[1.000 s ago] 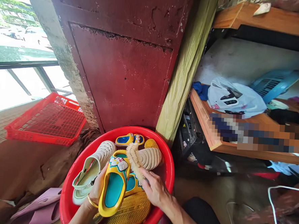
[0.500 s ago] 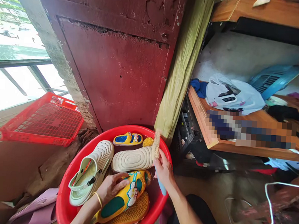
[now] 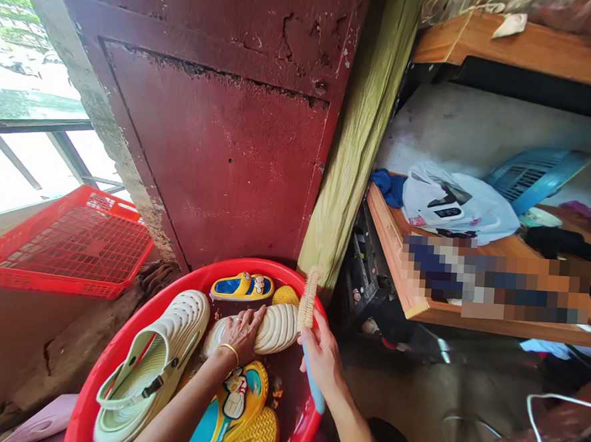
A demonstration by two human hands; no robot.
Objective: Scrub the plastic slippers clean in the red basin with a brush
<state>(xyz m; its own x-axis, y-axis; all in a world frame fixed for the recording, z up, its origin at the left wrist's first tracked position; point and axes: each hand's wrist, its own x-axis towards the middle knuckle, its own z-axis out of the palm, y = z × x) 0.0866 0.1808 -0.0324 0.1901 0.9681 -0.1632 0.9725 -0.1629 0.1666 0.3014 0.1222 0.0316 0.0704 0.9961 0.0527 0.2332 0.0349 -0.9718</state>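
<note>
My right hand point(image 3: 323, 359) is closed around the blue handle of a scrub brush point(image 3: 308, 300), its pale bristles pointing up by the basin's right side. Spread over the middle of an upturned clog point(image 3: 279, 328), my left hand point(image 3: 241, 335) grips it, with its ridged whitish sole facing up. Both hands work over a red basin point(image 3: 89, 378) holding dark water. To the left leans a pale green clog point(image 3: 152, 372) with a back strap. Yellow slippers point(image 3: 257, 439) lie below my left wrist. A small yellow sandal point(image 3: 242, 287) with a blue footbed floats at the far side.
A maroon door point(image 3: 220, 150) stands just behind the basin. At left lies a red plastic crate point(image 3: 68, 240), with a purple slipper point(image 3: 45, 422) below. To the right, a wooden desk point(image 3: 415, 302) carries a white plastic bag point(image 3: 457, 204) and a blue fan point(image 3: 533, 172).
My left hand has let go of the yellow slipper and moved up onto the upturned clog. The yellow slipper has dropped lower in the basin. My right hand still holds the brush.
</note>
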